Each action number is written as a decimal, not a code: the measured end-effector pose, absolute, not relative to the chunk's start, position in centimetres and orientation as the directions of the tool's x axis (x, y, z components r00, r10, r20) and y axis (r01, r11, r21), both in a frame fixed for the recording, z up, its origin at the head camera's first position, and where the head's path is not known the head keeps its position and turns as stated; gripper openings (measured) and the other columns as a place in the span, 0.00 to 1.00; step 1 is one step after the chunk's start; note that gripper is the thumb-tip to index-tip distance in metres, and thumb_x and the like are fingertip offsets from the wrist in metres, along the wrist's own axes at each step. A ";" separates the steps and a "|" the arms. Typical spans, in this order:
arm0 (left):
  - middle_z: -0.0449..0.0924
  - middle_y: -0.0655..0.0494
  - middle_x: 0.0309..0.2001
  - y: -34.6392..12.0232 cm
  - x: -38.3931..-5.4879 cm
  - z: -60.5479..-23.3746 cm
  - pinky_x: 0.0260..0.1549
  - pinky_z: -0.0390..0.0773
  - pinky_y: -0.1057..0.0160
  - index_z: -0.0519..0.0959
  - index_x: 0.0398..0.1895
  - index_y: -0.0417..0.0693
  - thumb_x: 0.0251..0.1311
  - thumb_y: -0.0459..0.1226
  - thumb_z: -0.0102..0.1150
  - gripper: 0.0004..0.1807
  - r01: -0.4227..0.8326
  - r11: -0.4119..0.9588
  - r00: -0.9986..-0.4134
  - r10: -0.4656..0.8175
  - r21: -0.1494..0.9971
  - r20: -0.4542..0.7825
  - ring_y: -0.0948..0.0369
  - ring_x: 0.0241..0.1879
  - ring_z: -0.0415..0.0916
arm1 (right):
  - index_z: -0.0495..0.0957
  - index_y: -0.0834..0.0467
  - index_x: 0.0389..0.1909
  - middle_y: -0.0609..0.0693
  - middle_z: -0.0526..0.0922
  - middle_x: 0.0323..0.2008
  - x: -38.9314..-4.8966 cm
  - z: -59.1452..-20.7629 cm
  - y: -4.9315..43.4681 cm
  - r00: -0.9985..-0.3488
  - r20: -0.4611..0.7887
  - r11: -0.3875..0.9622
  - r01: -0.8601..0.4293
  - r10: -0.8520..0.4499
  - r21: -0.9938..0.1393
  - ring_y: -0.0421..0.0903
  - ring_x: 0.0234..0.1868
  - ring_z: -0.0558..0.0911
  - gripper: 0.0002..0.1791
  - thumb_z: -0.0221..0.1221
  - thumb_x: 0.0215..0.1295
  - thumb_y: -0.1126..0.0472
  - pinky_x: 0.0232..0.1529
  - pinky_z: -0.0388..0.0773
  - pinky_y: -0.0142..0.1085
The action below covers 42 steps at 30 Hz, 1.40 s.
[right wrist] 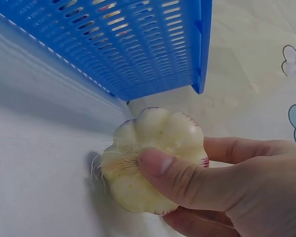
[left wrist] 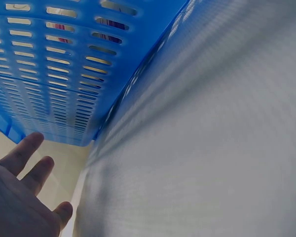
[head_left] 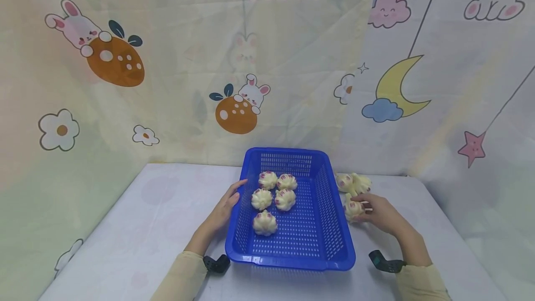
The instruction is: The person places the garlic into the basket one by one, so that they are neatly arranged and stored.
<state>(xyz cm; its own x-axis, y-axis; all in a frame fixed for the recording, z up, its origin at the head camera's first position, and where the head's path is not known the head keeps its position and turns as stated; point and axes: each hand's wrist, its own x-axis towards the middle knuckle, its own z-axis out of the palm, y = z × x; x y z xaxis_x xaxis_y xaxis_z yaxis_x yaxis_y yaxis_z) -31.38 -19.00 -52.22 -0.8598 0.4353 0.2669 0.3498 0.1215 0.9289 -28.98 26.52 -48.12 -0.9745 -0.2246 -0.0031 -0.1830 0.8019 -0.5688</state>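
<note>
My right hand (head_left: 380, 212) pinches a white garlic bulb (right wrist: 158, 163) streaked with purple, thumb beside its roots, just right of the blue basket (head_left: 334, 226). In the head view that same garlic bulb (head_left: 352, 208) is partly covered by my fingers. My left hand (head_left: 223, 208) rests its extended fingers at the basket's left rim; in the left wrist view the fingers (left wrist: 39, 173) are spread beside the slotted wall. Inside the basket, several garlic bulbs (head_left: 264, 223) lie toward the left side.
More garlic bulbs (head_left: 361, 184) lie on the white table (head_left: 167, 217) behind my right hand, close to the basket's right wall. A patterned cloth backdrop (head_left: 179, 82) hangs behind the table. Dark wrist devices (head_left: 217, 264) show at both sleeves.
</note>
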 end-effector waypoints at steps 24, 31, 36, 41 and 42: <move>0.51 0.35 0.71 -19.0 -31.4 -52.3 0.56 0.69 0.40 0.53 0.73 0.53 0.73 0.39 0.28 0.26 0.360 0.115 -0.860 0.427 0.926 0.281 0.35 0.64 0.61 | 0.76 0.63 0.52 0.64 0.79 0.51 -28.6 -46.1 26.6 -0.976 0.109 0.818 -0.216 -0.187 -0.533 0.65 0.51 0.79 0.27 0.70 0.50 0.59 0.45 0.80 0.50; 0.50 0.34 0.71 -19.0 -31.3 -52.2 0.56 0.69 0.39 0.52 0.73 0.53 0.73 0.40 0.27 0.26 0.362 0.105 -0.854 0.436 0.926 0.284 0.34 0.64 0.60 | 0.76 0.62 0.53 0.65 0.79 0.52 -28.4 -45.6 26.5 -0.978 0.128 0.824 -0.208 -0.165 -0.527 0.65 0.51 0.79 0.28 0.70 0.49 0.58 0.44 0.80 0.50; 0.49 0.33 0.71 -19.0 -31.3 -52.3 0.57 0.67 0.38 0.52 0.73 0.54 0.72 0.40 0.27 0.26 0.360 0.116 -0.856 0.435 0.926 0.279 0.34 0.65 0.59 | 0.76 0.62 0.52 0.64 0.79 0.52 -28.3 -45.3 26.3 -0.977 0.140 0.828 -0.210 -0.160 -0.520 0.65 0.51 0.79 0.28 0.70 0.50 0.57 0.44 0.80 0.50; 0.49 0.33 0.71 -19.1 -31.3 -52.3 0.57 0.67 0.38 0.52 0.73 0.54 0.73 0.40 0.26 0.26 0.356 0.110 -0.855 0.438 0.928 0.277 0.34 0.65 0.59 | 0.76 0.62 0.52 0.64 0.79 0.52 -28.1 -44.9 26.1 -0.976 0.153 0.830 -0.213 -0.155 -0.516 0.65 0.51 0.79 0.28 0.70 0.50 0.56 0.44 0.80 0.50; 0.49 0.33 0.71 -19.1 -31.3 -52.3 0.57 0.67 0.38 0.52 0.73 0.54 0.73 0.40 0.26 0.26 0.356 0.109 -0.855 0.438 0.928 0.276 0.34 0.65 0.59 | 0.76 0.62 0.53 0.64 0.79 0.52 -28.1 -44.9 26.0 -0.976 0.154 0.829 -0.212 -0.153 -0.517 0.65 0.51 0.79 0.29 0.70 0.50 0.56 0.44 0.80 0.49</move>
<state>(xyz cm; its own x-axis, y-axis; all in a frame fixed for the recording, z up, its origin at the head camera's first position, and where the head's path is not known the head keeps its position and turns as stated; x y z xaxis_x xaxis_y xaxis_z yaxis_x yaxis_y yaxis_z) -31.31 -19.05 -52.26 -0.8553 0.4382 0.2765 0.3558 0.1087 0.9282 -28.07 26.03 -44.85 -0.9762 -0.1533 0.1537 -0.2116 0.8292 -0.5173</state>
